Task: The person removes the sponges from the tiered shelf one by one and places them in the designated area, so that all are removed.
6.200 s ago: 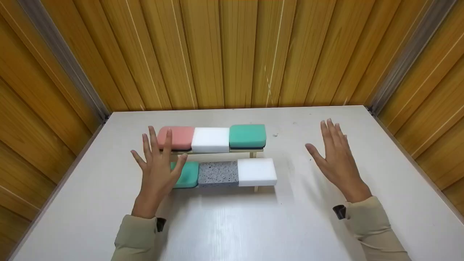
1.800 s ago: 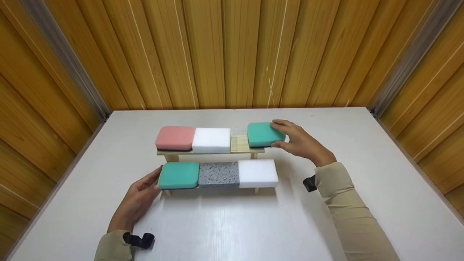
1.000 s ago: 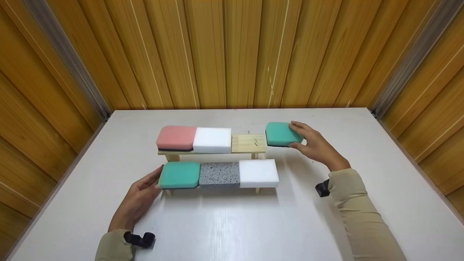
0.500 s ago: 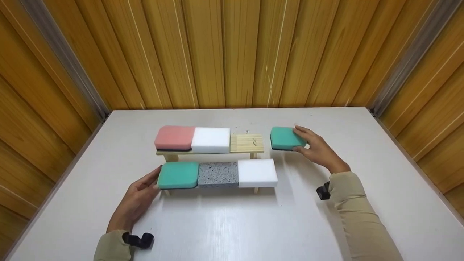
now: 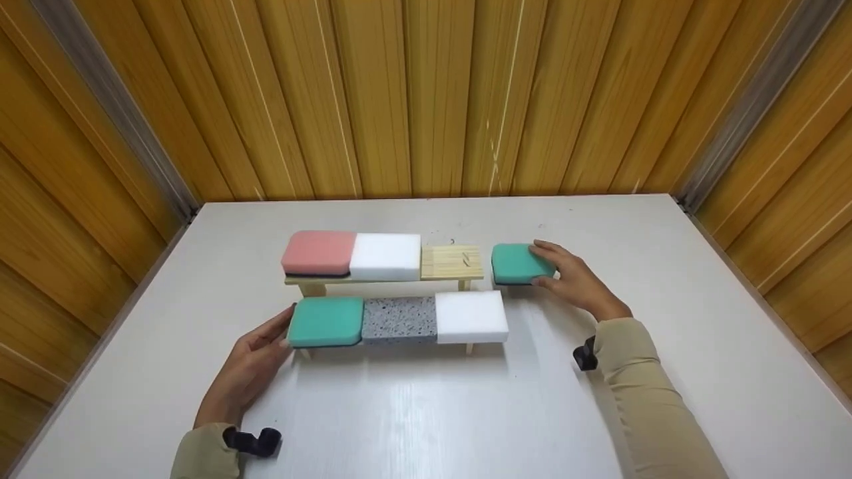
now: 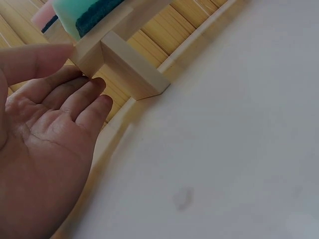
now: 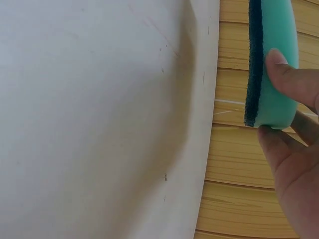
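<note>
My right hand (image 5: 576, 283) pinches the right end of a green sponge (image 5: 520, 264) with a dark scouring layer beneath. The right wrist view shows its thumb on the sponge's side (image 7: 279, 89) and fingers at its edge; the sponge is held off the table. My left hand (image 5: 249, 359) holds the left end of the front wooden shelf (image 6: 92, 52), thumb and fingertips at its corners. On that shelf sit another green sponge (image 5: 326, 321), a grey speckled sponge (image 5: 399, 320) and a white sponge (image 5: 471, 317). The back shelf (image 5: 452, 262) carries a pink sponge (image 5: 319, 253) and a white sponge (image 5: 385, 256).
A white tabletop (image 5: 413, 419) extends around the shelves. Wood-look panel walls (image 5: 426, 100) stand behind the table and at both sides. Bare wood shows at the right end of the back shelf. Both wrists carry black straps.
My right hand has taken the green sponge off the back shelf's right end, moved it right, then lowered it slightly toward me. The left hand stays at the front shelf's end.
</note>
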`<state>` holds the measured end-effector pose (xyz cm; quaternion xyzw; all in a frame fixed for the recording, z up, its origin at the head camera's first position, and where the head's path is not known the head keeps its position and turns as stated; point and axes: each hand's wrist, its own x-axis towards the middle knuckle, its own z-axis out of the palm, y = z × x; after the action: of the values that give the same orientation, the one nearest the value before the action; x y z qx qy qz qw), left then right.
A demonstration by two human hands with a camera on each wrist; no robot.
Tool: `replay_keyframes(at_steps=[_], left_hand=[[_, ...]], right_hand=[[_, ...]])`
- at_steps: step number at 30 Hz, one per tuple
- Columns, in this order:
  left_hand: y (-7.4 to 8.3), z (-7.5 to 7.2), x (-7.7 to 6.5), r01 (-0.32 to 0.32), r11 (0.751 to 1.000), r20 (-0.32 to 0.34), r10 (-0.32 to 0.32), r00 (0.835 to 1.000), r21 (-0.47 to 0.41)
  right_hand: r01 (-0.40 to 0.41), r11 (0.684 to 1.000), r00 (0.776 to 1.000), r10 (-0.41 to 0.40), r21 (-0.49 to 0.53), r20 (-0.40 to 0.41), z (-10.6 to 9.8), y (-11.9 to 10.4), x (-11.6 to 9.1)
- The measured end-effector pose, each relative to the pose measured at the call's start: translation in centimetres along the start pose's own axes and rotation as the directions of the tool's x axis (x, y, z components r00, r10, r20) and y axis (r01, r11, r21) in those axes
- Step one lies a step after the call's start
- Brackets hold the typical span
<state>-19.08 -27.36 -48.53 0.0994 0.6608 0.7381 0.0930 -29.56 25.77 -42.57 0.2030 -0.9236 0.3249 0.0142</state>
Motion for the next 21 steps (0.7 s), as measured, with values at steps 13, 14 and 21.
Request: replay_keyframes(at_steps=[13, 14, 21], left_hand=[[-0.1, -0.1, 0.0, -0.025, 1.0, 0.009, 0.025, 1.0, -0.01], [-0.1, -0.1, 0.0, -0.023, 1.0, 0.005, 0.023, 1.0, -0.008], [0.1, 0.1, 0.0, -0.014, 1.0, -0.015, 0.013, 1.0, -0.017]], right_hand=[[-0.101, 0.995, 0.993, 0.098, 0.028, 0.067, 1.1, 1.2, 0.1], [-0.104, 0.994, 0.992, 0.102, 0.026, 0.071, 1.2, 1.3, 0.1], [-0.112, 0.994, 0.99, 0.111, 0.008, 0.082, 1.4, 1.7, 0.0]])
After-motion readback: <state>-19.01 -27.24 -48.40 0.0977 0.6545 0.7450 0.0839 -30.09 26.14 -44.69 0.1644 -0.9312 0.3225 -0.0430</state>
